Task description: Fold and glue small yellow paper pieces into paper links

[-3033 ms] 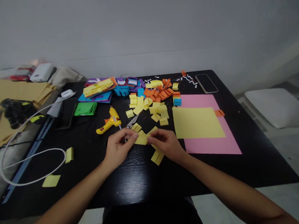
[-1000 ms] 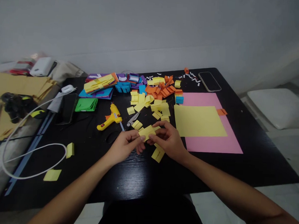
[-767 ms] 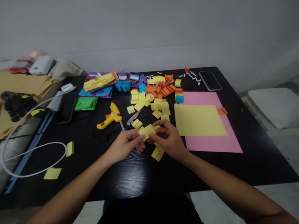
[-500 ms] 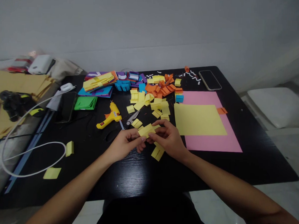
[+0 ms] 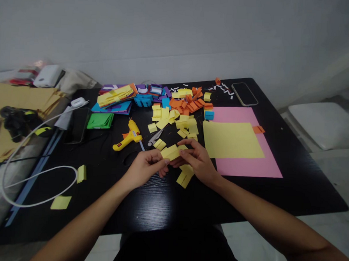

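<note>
Between my two hands is a small folded piece of yellow paper [image 5: 171, 151], held above the black table. My left hand [image 5: 143, 167] pinches its left end, thumb on top. At its right end, the thumb and fingers of my right hand [image 5: 198, 162] close on the paper's edge. Just below lie more folded yellow paper pieces [image 5: 184, 179], partly covered by my right hand. Beyond my hands are scissors [image 5: 155, 137], their handles partly hidden by my left hand, and a yellow glue gun [image 5: 128, 136].
Folded orange pieces [image 5: 190, 104] and yellow ones pile up at the back. Yellow [image 5: 234, 140] and pink sheets [image 5: 248, 168] overlap on the right, a phone [image 5: 244, 94] behind them. Green papers [image 5: 100, 120], another phone [image 5: 77, 125] and a looped white cable [image 5: 38, 206] occupy the left.
My right thumb has shifted slightly right along the yellow paper, baring more of its surface. My left hand keeps its hold almost unmoved.
</note>
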The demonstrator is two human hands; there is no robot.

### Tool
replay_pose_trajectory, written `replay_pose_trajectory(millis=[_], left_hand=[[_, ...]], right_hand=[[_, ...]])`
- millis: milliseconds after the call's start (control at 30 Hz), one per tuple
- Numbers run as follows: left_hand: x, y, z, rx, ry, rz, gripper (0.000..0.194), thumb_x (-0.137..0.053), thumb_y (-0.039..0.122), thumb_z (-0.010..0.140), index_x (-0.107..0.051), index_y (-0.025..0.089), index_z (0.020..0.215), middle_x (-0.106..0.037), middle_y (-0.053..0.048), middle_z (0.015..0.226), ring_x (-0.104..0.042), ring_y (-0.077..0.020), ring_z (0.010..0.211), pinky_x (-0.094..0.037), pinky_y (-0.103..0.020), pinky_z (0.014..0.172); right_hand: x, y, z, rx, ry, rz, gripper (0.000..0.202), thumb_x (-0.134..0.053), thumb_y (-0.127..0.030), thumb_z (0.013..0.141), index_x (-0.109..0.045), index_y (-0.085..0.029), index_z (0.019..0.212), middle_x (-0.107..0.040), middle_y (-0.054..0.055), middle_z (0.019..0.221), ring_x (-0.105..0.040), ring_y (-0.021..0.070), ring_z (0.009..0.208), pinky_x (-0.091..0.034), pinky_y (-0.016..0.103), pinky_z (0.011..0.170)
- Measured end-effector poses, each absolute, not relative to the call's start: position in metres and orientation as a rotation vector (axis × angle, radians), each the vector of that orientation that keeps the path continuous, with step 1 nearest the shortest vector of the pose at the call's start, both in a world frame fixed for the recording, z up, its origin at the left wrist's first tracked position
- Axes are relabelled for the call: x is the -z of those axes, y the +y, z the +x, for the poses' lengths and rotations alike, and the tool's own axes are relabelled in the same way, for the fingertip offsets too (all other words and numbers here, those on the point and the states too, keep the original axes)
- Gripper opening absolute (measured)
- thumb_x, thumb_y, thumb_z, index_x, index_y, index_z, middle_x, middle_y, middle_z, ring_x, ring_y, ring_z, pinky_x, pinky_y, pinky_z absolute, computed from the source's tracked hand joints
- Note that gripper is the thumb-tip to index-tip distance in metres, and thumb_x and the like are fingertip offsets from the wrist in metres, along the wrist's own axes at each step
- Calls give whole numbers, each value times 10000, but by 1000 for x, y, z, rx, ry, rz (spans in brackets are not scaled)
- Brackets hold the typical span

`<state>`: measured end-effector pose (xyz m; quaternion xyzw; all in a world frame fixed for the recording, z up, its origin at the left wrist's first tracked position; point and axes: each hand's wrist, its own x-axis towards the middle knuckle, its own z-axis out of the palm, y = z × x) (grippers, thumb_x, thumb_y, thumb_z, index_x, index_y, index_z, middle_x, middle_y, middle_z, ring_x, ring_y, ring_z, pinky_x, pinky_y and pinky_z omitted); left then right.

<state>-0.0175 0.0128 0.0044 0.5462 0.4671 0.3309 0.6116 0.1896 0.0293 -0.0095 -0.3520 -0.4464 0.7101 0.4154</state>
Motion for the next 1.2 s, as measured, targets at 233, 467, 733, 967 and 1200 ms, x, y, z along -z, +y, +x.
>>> replay_pose_trajectory(millis=[233,467,733,967,1200], left_hand=[[-4,14,-18,-760,1077,1247,339,-746,436,875,-675,137,734,-718,-43,656,-658,-128,534,-552,-240,546],[-4,16,-19,-731,1060,1230,354,-755,456,862,-672,141,721,-715,-40,640,-664,-136,523,-563,-244,523],[-4,15,-19,-715,1070,1255,341,-754,444,862,-667,137,741,-715,-42,645,-658,-131,523,-562,-242,525],[-7,14,-18,-706,1099,1348,323,-731,411,882,-651,147,716,-717,-42,647,-673,-135,552,-559,-238,548],[-4,14,-19,-714,1110,1384,296,-715,396,896,-663,150,740,-716,-42,665,-672,-140,565,-553,-247,565]], right_hand=[[9,29,188,-1739,-1160,-908,357,-710,-444,917,-523,-219,1123,-748,-7,717,-796,203,704,-673,364,718],[9,27,187,-1717,-1189,-905,381,-718,-458,907,-496,-232,1120,-731,-27,700,-792,204,681,-675,373,713],[12,31,188,-1720,-1147,-955,380,-754,-459,875,-547,-225,1092,-735,-21,744,-774,185,671,-684,380,743],[15,33,190,-1637,-1201,-993,379,-780,-417,855,-585,-218,1111,-740,-19,758,-771,187,680,-696,395,756],[15,34,189,-1671,-1180,-1003,338,-803,-428,829,-669,-198,1038,-749,-5,782,-769,173,694,-687,345,742]])
